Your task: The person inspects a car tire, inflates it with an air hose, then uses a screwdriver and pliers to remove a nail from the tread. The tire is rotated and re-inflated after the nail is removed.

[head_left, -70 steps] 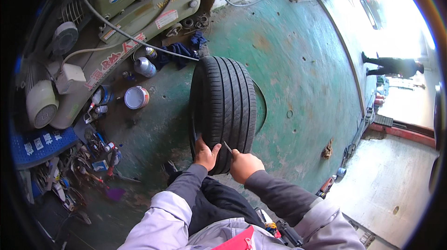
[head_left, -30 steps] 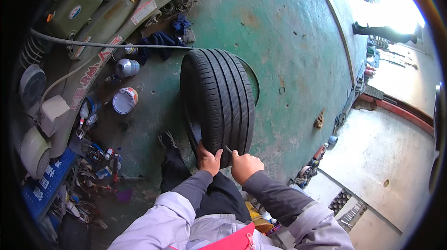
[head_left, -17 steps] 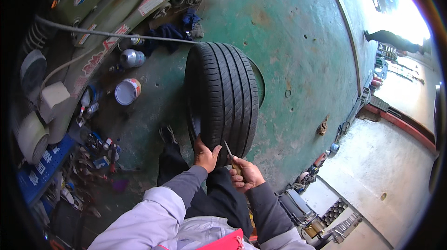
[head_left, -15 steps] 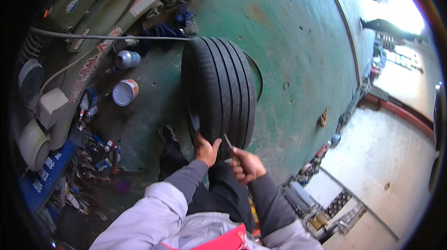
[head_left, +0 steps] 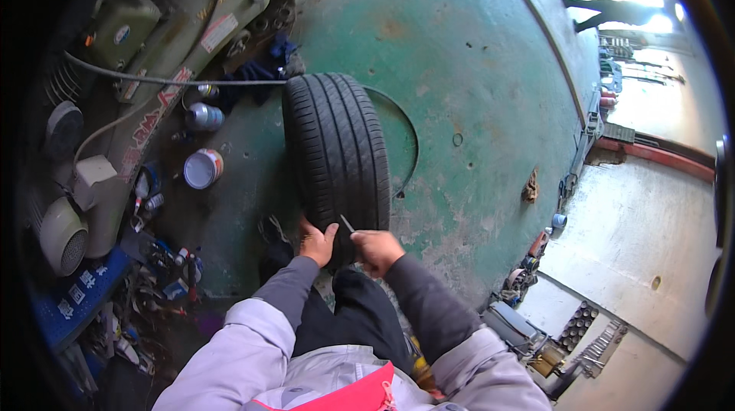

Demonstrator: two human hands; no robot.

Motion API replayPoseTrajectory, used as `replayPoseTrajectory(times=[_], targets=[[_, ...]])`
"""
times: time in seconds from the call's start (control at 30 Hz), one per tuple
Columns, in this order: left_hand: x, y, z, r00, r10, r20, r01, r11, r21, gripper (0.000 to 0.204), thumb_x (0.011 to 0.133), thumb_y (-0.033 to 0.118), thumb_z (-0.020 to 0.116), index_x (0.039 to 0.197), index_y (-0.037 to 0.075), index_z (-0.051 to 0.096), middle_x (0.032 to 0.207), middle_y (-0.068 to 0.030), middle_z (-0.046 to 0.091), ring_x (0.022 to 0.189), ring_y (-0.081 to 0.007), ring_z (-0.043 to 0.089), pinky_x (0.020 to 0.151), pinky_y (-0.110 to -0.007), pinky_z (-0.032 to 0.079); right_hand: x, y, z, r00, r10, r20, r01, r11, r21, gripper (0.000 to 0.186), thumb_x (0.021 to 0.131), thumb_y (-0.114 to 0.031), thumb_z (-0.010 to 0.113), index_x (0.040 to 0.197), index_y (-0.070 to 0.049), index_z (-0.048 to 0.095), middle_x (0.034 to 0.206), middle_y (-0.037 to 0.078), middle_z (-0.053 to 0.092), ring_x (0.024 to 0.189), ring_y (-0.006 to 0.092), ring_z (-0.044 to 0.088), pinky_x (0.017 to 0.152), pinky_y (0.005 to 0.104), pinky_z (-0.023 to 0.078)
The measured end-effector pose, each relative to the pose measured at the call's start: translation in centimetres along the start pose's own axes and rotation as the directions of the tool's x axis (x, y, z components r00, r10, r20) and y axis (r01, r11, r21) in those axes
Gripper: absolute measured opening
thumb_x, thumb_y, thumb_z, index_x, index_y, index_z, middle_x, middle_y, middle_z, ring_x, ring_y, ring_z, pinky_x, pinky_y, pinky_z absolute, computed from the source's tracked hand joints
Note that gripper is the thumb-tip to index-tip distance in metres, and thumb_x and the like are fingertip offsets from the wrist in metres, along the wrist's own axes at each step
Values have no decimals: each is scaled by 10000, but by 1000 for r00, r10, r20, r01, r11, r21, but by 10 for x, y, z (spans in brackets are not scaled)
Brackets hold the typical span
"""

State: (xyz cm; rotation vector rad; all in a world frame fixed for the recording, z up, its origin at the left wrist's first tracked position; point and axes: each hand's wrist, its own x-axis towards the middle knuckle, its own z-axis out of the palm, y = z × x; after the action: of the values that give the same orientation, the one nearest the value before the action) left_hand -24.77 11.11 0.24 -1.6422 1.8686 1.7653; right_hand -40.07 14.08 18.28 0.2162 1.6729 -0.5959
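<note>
A black tire [head_left: 337,143] stands upright on its tread in front of my legs, grooves and fine cuts showing along its face. My left hand [head_left: 317,242] grips its near left edge, thumb up against the tread and the other fingers hidden by the sidewall. In my right hand [head_left: 377,252] is a slim pointed metal tool [head_left: 347,222], its handle covered by my closed fingers. The tool's tip points up and left at the near part of the tread, by my left thumb. Whether it touches the rubber I cannot tell.
A hose [head_left: 230,82] runs from the machine [head_left: 164,97] on the left past the tire. An open can [head_left: 203,169], a silver bottle [head_left: 204,117] and loose tools lie left. A rag [head_left: 530,186] lies right. Far right, a person's legs [head_left: 605,11] show.
The tire's tread pattern, smeared before, is now sharp, and the tire sits further left in view. My right hand has turned knuckles up, with the tool still in it.
</note>
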Motion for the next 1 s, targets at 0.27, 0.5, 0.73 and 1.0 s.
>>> replayPoseTrajectory(times=[0.27,0.5,0.73,1.0], targets=[[-3,27,-35,991,125,-49,-113,974,197,1002,1050,537,649,1690,-63,166,1673,-369,365,1554,-493,385,1295,-491,306,-20,0,-37,995,-94,-33,97,992,83,631,1067,-606,590,1265,-10,642,1033,185,682,882,334,688,638,483,563],[-29,-6,34,868,69,-491,-81,997,-3,888,1106,541,597,1682,-36,244,1688,-292,385,1563,-415,382,1291,-459,305,95,50,-158,913,-371,-170,284,877,-388,1123,979,-798,550,1607,122,409,1575,388,515,1472,472,538,1235,482,418],[-33,4,60,865,89,-493,-179,974,-139,814,1149,546,502,1701,5,244,1737,-255,329,1608,-364,324,1307,-448,266,163,116,-103,783,-533,-321,552,833,-36,1087,922,-805,666,1517,96,534,1462,353,605,1404,455,577,1190,472,443],[37,45,-8,750,500,-432,-357,857,373,710,1128,463,588,1585,-48,401,1566,-344,495,1472,-492,480,1229,-516,393,154,97,-61,726,-464,-508,605,781,152,1038,943,-794,666,1386,142,592,1335,351,665,1286,447,646,1113,475,487]])
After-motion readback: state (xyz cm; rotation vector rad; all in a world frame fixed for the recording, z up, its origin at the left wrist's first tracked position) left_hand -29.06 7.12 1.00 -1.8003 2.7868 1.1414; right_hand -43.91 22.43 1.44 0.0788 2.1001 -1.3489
